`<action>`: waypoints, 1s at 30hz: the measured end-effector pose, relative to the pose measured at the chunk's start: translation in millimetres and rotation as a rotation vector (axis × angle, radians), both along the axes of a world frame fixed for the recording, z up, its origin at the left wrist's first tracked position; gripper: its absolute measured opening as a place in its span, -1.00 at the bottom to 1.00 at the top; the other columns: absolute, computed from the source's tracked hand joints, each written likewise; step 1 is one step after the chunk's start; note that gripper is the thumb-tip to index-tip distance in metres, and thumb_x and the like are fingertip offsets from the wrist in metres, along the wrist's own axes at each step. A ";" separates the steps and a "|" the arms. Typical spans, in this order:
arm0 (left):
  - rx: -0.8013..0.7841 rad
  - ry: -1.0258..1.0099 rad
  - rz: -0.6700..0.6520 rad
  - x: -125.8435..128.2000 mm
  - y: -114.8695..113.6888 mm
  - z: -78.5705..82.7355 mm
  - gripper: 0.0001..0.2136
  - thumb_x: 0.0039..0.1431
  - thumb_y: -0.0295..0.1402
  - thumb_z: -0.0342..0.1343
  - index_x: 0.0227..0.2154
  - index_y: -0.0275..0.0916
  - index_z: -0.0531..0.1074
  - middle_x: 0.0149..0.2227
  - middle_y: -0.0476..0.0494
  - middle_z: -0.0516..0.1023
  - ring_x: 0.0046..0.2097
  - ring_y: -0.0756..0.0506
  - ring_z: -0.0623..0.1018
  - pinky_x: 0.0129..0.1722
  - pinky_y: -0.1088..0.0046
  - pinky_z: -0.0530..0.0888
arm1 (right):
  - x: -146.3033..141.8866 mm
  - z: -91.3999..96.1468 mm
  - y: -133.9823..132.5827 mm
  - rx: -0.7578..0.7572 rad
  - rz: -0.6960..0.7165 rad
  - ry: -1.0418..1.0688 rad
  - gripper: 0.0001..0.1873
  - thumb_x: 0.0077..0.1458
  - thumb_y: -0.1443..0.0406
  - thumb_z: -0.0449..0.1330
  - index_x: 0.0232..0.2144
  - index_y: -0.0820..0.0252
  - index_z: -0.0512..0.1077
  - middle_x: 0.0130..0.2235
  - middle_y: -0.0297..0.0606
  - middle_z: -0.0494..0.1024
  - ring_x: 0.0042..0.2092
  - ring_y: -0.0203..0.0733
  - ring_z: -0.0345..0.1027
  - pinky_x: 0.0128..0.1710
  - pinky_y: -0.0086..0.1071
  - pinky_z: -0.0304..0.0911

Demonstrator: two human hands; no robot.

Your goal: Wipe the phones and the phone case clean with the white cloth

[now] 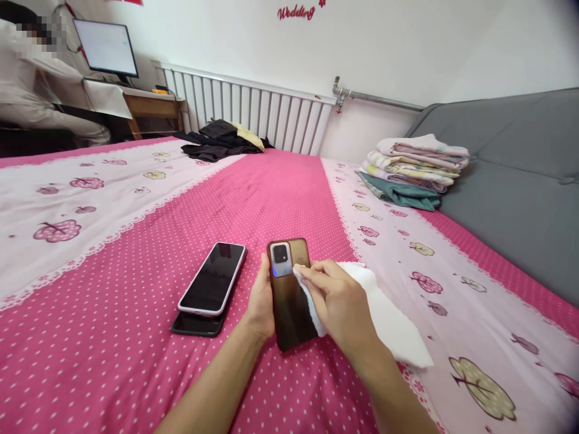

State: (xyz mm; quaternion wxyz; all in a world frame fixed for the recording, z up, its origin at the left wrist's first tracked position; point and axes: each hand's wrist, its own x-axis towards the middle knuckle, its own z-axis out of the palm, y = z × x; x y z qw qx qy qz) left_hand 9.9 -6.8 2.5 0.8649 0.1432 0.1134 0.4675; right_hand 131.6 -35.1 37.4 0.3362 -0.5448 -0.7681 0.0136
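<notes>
Pinching closed, the right grip (341, 301) holds white cloth (392, 319) against phone (292, 307).

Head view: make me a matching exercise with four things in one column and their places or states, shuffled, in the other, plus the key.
Things:
1. brown-cased phone
2. white cloth
3. white-rimmed phone
4. folded fabric stack

Places or states:
A. pinched in the right grip
B. near the grey headboard
C. held in the left grip, camera side showing
D. lying screen up, partly covering a dark-edged phone

Pairs: 1-C, 2-A, 3-D, 4-B
</notes>
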 end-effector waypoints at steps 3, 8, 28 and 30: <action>0.019 -0.033 -0.042 2.2 -1.0 -2.2 -0.44 0.20 0.02 -0.21 -0.24 -0.38 0.50 -0.27 -0.29 0.59 -0.11 -0.21 0.53 0.00 0.24 0.34 | 2.3 -3.6 4.1 0.077 -0.071 0.004 -0.69 0.19 0.33 0.02 -0.06 0.11 0.46 -0.34 -0.26 0.46 -0.34 -0.28 0.34 -0.31 -0.41 0.27; 0.037 -0.033 -0.107 7.6 -4.6 -3.2 -0.48 0.19 0.01 -0.16 -0.16 -0.36 0.48 -0.21 -0.27 0.58 -0.07 -0.19 0.51 0.03 0.28 0.30 | 6.4 -3.7 8.2 0.242 -0.127 0.099 -0.74 0.16 0.36 0.05 -0.19 0.19 0.52 -0.35 -0.23 0.50 -0.35 -0.27 0.37 -0.30 -0.40 0.29; -0.008 0.096 -0.164 13.7 -10.3 -6.9 -0.48 0.22 -0.02 -0.19 -0.26 -0.36 0.51 -0.31 -0.24 0.59 -0.30 -0.09 0.55 -0.15 0.40 0.36 | 16.6 8.1 9.5 0.270 -0.063 0.233 -0.78 0.13 0.38 0.06 -0.27 0.13 0.50 -0.30 -0.25 0.52 -0.26 -0.23 0.42 -0.20 -0.33 0.34; -0.007 0.093 -0.177 12.6 -9.8 -7.3 -0.47 0.21 0.00 -0.19 -0.24 -0.37 0.50 -0.29 -0.25 0.59 -0.29 -0.10 0.55 -0.14 0.38 0.35 | 17.4 7.3 9.9 0.264 -0.084 0.223 -0.78 0.13 0.38 0.06 -0.27 0.14 0.50 -0.30 -0.24 0.52 -0.26 -0.22 0.42 -0.21 -0.33 0.34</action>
